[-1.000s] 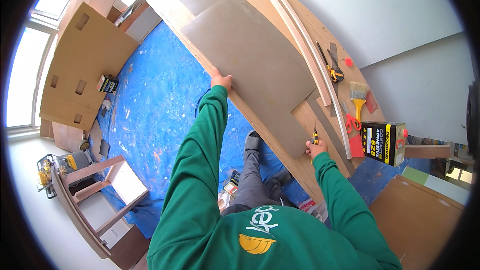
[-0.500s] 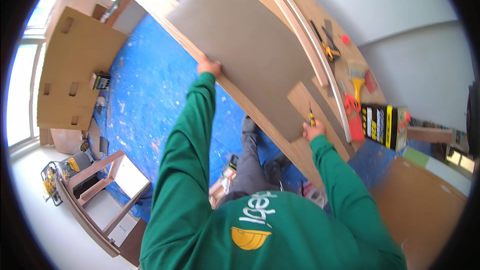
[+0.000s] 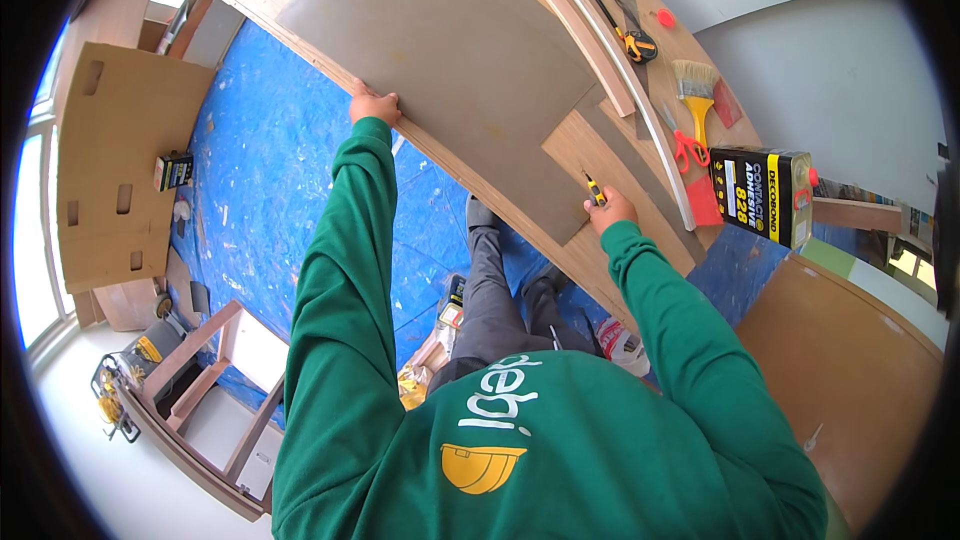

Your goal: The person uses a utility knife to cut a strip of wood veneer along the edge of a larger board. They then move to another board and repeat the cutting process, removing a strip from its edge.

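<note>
A large grey-brown sheet lies on the long wooden workbench. My left hand is closed over the bench's near edge, thumb on top beside the sheet, with some fingers hidden beneath. In my right hand is a small yellow-and-black knife, its thin tip pointing away from me. The knife is over a piece of light wood-grain sheet, which adjoins the grey sheet's right end. Whether the tip touches the surface I cannot tell.
Long wooden strips run along the far side. Beyond them are a tape measure, paintbrush, red scissors and an adhesive can. Blue sheeting covers the floor; a cabinet frame stands left.
My view has shifted, so the bench and its tools appear farther left and higher. The knife now slants more to the left. Both hands keep about the same places on the bench.
</note>
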The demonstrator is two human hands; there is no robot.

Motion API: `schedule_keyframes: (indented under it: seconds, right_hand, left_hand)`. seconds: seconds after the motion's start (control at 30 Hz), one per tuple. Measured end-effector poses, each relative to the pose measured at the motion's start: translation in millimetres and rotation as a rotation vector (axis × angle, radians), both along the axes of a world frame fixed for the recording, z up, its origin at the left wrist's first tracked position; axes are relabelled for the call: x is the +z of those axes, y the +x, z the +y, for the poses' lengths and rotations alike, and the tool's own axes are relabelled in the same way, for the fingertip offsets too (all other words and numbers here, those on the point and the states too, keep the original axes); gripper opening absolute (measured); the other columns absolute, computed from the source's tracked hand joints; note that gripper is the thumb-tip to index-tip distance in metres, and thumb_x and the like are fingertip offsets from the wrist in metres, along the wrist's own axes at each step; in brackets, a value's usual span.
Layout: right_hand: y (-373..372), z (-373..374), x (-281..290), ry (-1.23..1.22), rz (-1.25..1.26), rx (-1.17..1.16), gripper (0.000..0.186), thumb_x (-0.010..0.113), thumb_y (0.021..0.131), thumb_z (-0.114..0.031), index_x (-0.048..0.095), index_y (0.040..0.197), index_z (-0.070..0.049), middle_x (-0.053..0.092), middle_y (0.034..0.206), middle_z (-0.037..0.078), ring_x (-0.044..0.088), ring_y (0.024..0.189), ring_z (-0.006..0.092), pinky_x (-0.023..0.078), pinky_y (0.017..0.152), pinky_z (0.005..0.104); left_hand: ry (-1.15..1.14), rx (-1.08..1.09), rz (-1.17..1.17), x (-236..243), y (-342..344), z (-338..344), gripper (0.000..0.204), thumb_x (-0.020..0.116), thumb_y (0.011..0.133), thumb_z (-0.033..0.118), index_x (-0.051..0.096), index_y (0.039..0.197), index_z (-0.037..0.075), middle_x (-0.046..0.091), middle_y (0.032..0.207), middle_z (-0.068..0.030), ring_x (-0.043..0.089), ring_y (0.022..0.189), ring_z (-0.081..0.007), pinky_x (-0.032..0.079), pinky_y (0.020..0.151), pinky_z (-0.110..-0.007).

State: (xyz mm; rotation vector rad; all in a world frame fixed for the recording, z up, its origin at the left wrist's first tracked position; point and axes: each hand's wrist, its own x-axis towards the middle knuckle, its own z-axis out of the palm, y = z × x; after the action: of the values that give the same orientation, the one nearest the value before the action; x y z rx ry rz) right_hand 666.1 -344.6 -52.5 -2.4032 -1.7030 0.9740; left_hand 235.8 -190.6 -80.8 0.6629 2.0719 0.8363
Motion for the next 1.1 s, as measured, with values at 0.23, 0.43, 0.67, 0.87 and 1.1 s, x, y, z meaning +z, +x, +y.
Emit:
schedule_keyframes:
  seconds: [0.23, 0.43, 0.67, 0.87, 1.1]
  right_hand:
    - [-4, -3, 5, -0.011, -0.006, -0.027, 0.032, 0.078, 0.081, -0.025, 0.058, 0.093, -0.002, 0.066, 0.087, 0.024, 0.063, 0.083, 0.0444, 0.05, 0.072, 0.0473]
    - [-1, -5, -1, 0.004, -0.002, -0.027, 0.033, 0.078, 0.08, -0.025, 0.058, 0.091, -0.002, 0.066, 0.085, 0.024, 0.064, 0.082, 0.0444, 0.05, 0.07, 0.0479]
    - [-1, -6, -7, 0.02, 0.0, -0.045, 0.033, 0.079, 0.08, -0.025, 0.057, 0.09, -0.002, 0.066, 0.083, 0.024, 0.063, 0.08, 0.0444, 0.05, 0.069, 0.0476]
    - [-2, -8, -7, 0.058, 0.045, -0.071, 0.033, 0.08, 0.079, -0.022, 0.057, 0.088, 0.0, 0.064, 0.078, 0.022, 0.059, 0.069, 0.0377, 0.048, 0.066, 0.0444]
    - [0, -7, -8, 0.014, 0.022, -0.057, 0.034, 0.08, 0.079, -0.023, 0.055, 0.087, -0.001, 0.064, 0.078, 0.023, 0.063, 0.073, 0.0412, 0.048, 0.066, 0.0468]
  left_hand:
    - [-0.072, -0.075, 0.111, 8, 0, 2, 0.083, 0.066, 0.08, 0.006, 0.026, 0.152, 0.001, 0.07, 0.098, -0.0192, 0.071, 0.064, -0.0258, 0.06, 0.056, -0.036]
    - [-0.141, -0.094, 0.202, 3, -1, 7, 0.083, 0.067, 0.077, 0.007, 0.028, 0.151, -0.001, 0.07, 0.1, -0.0209, 0.072, 0.067, -0.0266, 0.061, 0.059, -0.037]
    - [-0.137, -0.052, 0.099, 11, 2, 4, 0.084, 0.068, 0.079, 0.008, 0.028, 0.152, 0.002, 0.069, 0.105, -0.0222, 0.073, 0.071, -0.029, 0.062, 0.059, -0.037]
    - [-0.193, -0.138, 0.195, 14, 0, 7, 0.085, 0.069, 0.078, 0.013, 0.028, 0.152, 0.0, 0.068, 0.112, -0.0234, 0.071, 0.089, -0.0317, 0.06, 0.075, -0.038]
    - [-0.205, -0.233, 0.361, 15, 0, 11, 0.084, 0.063, 0.075, 0.015, 0.029, 0.147, -0.01, 0.066, 0.118, -0.026, 0.065, 0.109, -0.0362, 0.053, 0.095, -0.039]
